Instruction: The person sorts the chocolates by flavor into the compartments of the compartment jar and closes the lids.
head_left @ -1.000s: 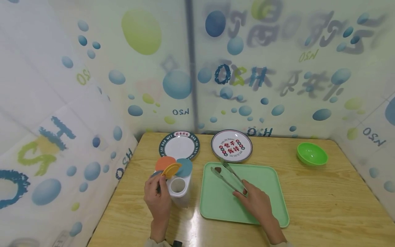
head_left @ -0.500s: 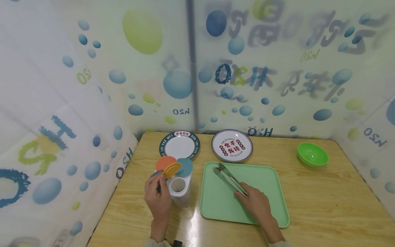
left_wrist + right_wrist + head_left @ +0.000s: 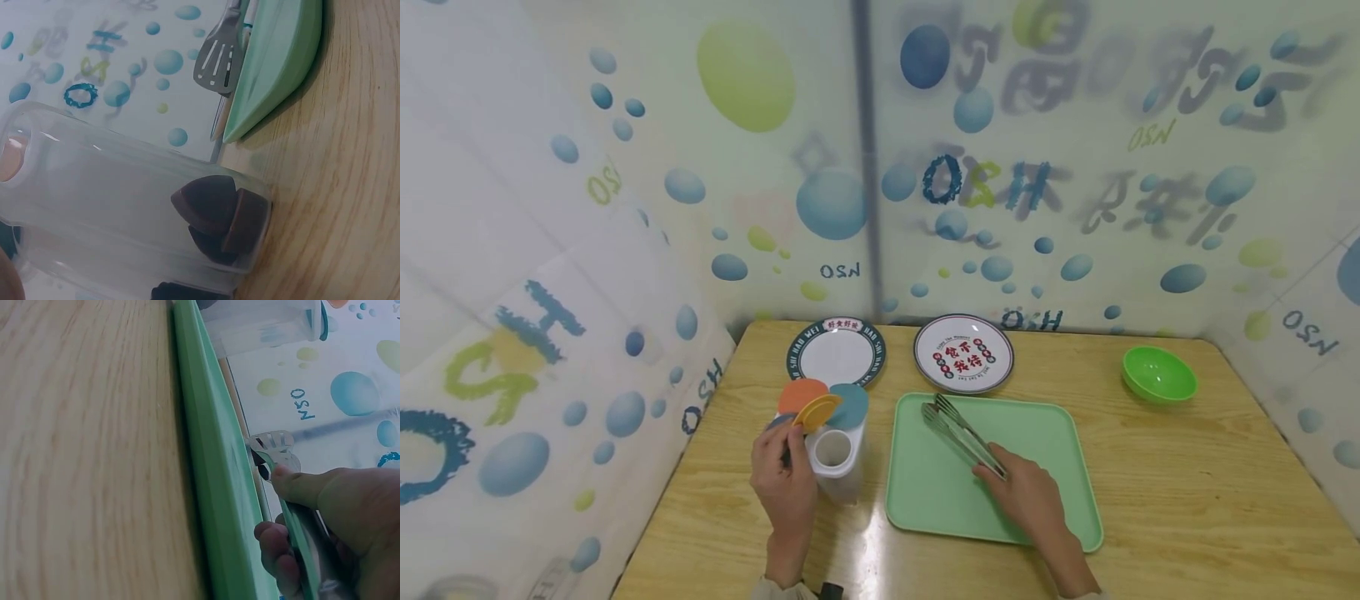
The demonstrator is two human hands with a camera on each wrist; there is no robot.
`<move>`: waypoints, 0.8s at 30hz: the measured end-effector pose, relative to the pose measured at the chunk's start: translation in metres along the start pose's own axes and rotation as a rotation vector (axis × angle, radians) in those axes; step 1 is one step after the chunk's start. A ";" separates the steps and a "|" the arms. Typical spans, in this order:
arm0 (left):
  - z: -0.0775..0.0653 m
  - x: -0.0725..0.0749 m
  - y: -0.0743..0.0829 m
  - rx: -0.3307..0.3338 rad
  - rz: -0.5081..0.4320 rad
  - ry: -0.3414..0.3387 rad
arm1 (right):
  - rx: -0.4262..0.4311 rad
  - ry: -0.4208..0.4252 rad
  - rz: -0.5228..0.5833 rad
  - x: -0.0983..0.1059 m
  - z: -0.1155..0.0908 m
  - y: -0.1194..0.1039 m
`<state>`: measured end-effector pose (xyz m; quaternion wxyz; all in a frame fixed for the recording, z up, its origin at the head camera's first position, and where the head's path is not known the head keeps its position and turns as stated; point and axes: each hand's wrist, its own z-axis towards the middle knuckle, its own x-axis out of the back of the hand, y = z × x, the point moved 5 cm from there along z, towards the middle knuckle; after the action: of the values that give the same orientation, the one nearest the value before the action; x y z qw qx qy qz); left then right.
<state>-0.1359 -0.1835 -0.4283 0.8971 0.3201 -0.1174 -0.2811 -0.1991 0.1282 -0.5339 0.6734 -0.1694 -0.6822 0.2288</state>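
Observation:
My left hand (image 3: 784,483) pinches the raised yellow lid (image 3: 817,412) of a clear multi-compartment container (image 3: 841,483), leaving a round opening uncovered. Orange (image 3: 802,396) and blue (image 3: 850,407) lids cover other compartments. Inside the container, low down, lie dark brown wedge-like pieces (image 3: 209,203), as the left wrist view shows. My right hand (image 3: 1026,492) grips slotted metal tongs (image 3: 966,437), their arms squeezed close together over the green tray (image 3: 985,508). Between the tong tips, a dark bit (image 3: 258,459) shows in the right wrist view; the head view hides it.
Behind the container stands a green-rimmed white plate (image 3: 837,357). A second white plate (image 3: 962,354) with red print is beyond the tray. At the far right sits a bright green bowl (image 3: 1159,375). Patterned sheets (image 3: 835,283) enclose the back and sides of the wooden table (image 3: 1195,500).
The tongs, at first spread around a dark piece on the tray, have been squeezed nearly together, and their tips moved slightly right. My left hand and the lid have stayed put.

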 end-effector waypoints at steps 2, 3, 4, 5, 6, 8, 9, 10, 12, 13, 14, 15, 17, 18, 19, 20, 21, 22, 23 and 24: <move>0.000 0.000 0.000 -0.005 -0.002 0.002 | 0.003 0.006 -0.001 0.001 0.000 0.000; 0.000 0.000 0.000 -0.008 -0.002 0.004 | 0.005 0.005 0.000 0.002 0.000 0.000; 0.000 0.000 -0.001 -0.010 -0.001 0.005 | 0.007 0.008 0.002 0.002 0.000 0.000; 0.000 0.000 -0.002 -0.009 0.002 0.005 | 0.007 0.009 0.001 0.002 -0.001 0.000; 0.000 0.000 -0.002 -0.009 0.003 0.003 | 0.007 0.009 0.004 0.003 -0.001 0.000; -0.002 0.000 -0.005 -0.006 0.010 0.000 | 0.008 0.013 0.007 0.003 -0.003 0.001; -0.003 0.000 -0.007 -0.005 0.013 -0.001 | 0.010 0.018 0.011 0.003 -0.004 0.001; -0.004 -0.001 -0.010 -0.005 0.013 -0.002 | 0.013 0.023 0.015 0.003 -0.004 0.001; -0.006 -0.001 -0.014 -0.007 0.017 0.001 | 0.021 0.041 0.023 0.004 -0.006 0.001; -0.005 -0.001 -0.013 -0.007 0.012 0.001 | 0.025 0.051 0.025 0.004 -0.007 0.001; -0.005 -0.001 -0.013 -0.004 0.010 0.002 | 0.028 0.060 0.028 0.005 -0.007 0.000; -0.005 -0.001 -0.012 -0.004 0.007 0.002 | 0.032 0.069 0.033 0.007 -0.008 -0.001; -0.004 -0.001 -0.009 -0.002 0.007 0.002 | 0.042 0.089 0.038 0.010 -0.010 -0.004; -0.003 0.000 -0.006 -0.002 0.003 0.000 | 0.047 0.095 0.044 0.013 -0.010 -0.006; -0.003 0.000 -0.007 -0.004 -0.001 -0.002 | 0.051 0.099 0.050 0.014 -0.011 -0.007; -0.003 -0.001 -0.008 -0.008 0.000 0.000 | 0.060 0.105 0.056 0.016 -0.012 -0.009; -0.004 -0.001 -0.009 -0.015 -0.006 0.001 | 0.071 0.112 0.060 0.018 -0.013 -0.011; -0.004 -0.001 -0.009 -0.022 -0.012 0.004 | 0.082 0.118 0.065 0.019 -0.014 -0.013; -0.004 -0.001 -0.010 -0.028 -0.015 0.005 | 0.092 0.123 0.070 0.021 -0.014 -0.016; -0.004 -0.001 -0.011 -0.033 -0.019 0.006 | 0.104 0.129 0.077 0.022 -0.016 -0.018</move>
<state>-0.1400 -0.1876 -0.4380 0.8998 0.3074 -0.1072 -0.2905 -0.1830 0.1266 -0.5055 0.7146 -0.1745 -0.6176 0.2782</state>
